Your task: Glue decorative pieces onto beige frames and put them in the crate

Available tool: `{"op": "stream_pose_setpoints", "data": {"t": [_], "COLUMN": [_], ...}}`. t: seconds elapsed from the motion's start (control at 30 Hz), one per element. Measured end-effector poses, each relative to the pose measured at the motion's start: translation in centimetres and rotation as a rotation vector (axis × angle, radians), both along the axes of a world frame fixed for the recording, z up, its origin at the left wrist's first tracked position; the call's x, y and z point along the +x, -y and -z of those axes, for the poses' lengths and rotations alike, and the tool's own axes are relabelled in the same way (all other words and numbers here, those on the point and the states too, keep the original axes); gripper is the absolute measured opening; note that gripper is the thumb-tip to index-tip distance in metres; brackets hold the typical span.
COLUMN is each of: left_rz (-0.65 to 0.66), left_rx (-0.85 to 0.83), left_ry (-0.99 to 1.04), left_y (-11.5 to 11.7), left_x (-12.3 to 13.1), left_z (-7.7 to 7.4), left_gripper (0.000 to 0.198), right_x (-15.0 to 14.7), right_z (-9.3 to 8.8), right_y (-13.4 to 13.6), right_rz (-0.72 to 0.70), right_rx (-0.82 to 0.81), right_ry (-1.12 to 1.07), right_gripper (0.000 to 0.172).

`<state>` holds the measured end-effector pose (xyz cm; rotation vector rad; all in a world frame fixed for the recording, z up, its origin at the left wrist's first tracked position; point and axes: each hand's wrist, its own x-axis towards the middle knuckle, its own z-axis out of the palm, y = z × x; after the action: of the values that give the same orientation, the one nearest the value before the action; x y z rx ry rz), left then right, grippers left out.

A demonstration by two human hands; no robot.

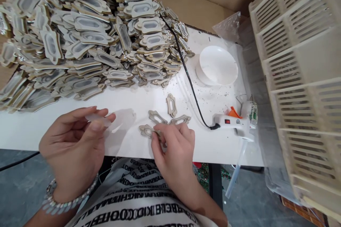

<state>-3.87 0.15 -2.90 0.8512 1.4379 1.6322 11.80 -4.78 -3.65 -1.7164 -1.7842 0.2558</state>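
My left hand (76,142) hovers over the near edge of the white table (125,145), its fingers pinching a small clear plastic piece (97,118). My right hand (174,145) rests on the table a little to the right, fingertips closed on a small ornate beige frame piece (147,130). Three more such frame pieces lie just beyond it, among them an upright one (171,104) and a flat one (181,120).
A large heap of the same frame pieces (87,32) fills the table's far left. A white glue gun (234,122) with a black cord (188,74) lies at right, beside a white round dish (217,65). A slatted beige crate (303,78) stands at far right.
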Motion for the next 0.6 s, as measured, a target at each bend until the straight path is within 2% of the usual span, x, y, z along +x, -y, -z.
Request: {"op": "stream_pose_setpoints", "data": {"t": [0.1, 0.2, 0.33, 0.47, 0.6], "left_rz": [0.066, 0.217, 0.414, 0.543, 0.616], "left_rx": [-0.031, -0.082, -0.186, -0.252, -0.333], "left_ry": [0.023, 0.134, 0.279, 0.384, 0.452], "left_y": [0.2, 0.4, 0.6, 0.6, 0.7], "left_x": [0.1, 0.2, 0.8, 1.6, 2.1], "left_z": [-0.3, -0.7, -1.3, -1.7, -1.9], "left_gripper": [0.024, 0.027, 0.03, 0.024, 0.024], "right_x": [0.1, 0.3, 0.5, 0.6, 0.8], "right_z": [-0.2, -0.5, -1.1, -1.7, -2.1], "right_y": [0.1, 0.2, 0.1, 0.0, 0.0], "right_rz": [-0.013, -0.053, -0.104, -0.154, -0.172], "right_rx": [0.022, 0.099, 0.235, 0.317, 0.311], "right_ry": [-0.03, -0.12, -0.195, -0.182, -0.199], "right_gripper": [0.01, 0.007, 0.017, 0.012, 0.009]}}
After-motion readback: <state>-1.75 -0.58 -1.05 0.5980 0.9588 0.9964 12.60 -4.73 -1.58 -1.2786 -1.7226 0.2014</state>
